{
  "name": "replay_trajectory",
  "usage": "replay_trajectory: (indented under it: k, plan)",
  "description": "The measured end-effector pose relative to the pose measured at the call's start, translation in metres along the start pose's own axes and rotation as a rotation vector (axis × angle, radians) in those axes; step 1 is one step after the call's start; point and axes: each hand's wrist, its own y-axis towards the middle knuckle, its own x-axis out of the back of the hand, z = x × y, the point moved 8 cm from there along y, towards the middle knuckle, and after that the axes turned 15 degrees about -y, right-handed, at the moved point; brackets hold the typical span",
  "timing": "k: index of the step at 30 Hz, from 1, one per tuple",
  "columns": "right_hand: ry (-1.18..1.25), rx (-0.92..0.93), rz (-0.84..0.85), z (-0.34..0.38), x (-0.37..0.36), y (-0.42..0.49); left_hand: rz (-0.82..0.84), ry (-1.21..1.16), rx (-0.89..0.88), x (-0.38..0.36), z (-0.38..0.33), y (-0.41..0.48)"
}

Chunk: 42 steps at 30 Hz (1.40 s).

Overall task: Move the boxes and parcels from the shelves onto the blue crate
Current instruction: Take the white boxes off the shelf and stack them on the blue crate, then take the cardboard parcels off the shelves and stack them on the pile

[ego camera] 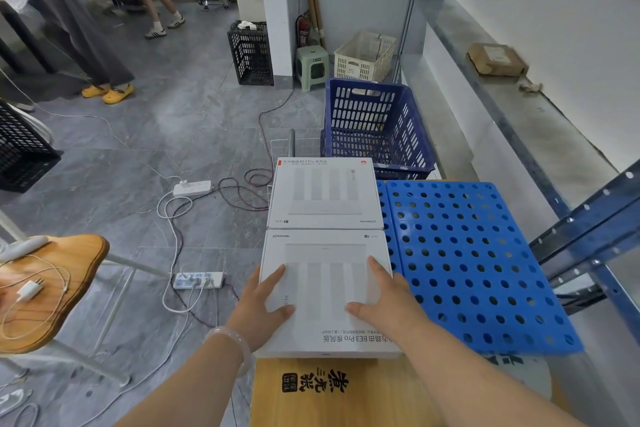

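Note:
Two flat white router boxes lie end to end on the left part of the perforated blue crate top (471, 260). The far box (325, 194) lies free. On the near box (325, 291), both hands rest with fingers spread flat: my left hand (263, 305) at its left edge, my right hand (384, 298) on its right half. A brown cardboard parcel (497, 61) sits on the grey shelf (554, 135) along the right wall.
An open blue basket (377, 125) stands beyond the crate, with a cream basket (363, 55), green stool (311, 66) and black crate (250, 52) behind. Cables and power strips (197, 279) cross the floor. A wooden stool (48, 288) is left; a printed carton (346, 392) lies below. People stand far left.

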Motion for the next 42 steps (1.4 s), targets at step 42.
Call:
replay_trajectory:
  k: [42]
  plan:
    - [-0.243,-0.871,-0.731,-0.259,0.053,-0.487,0.696,0.752,-1.228,-0.387,-0.279,-0.332]
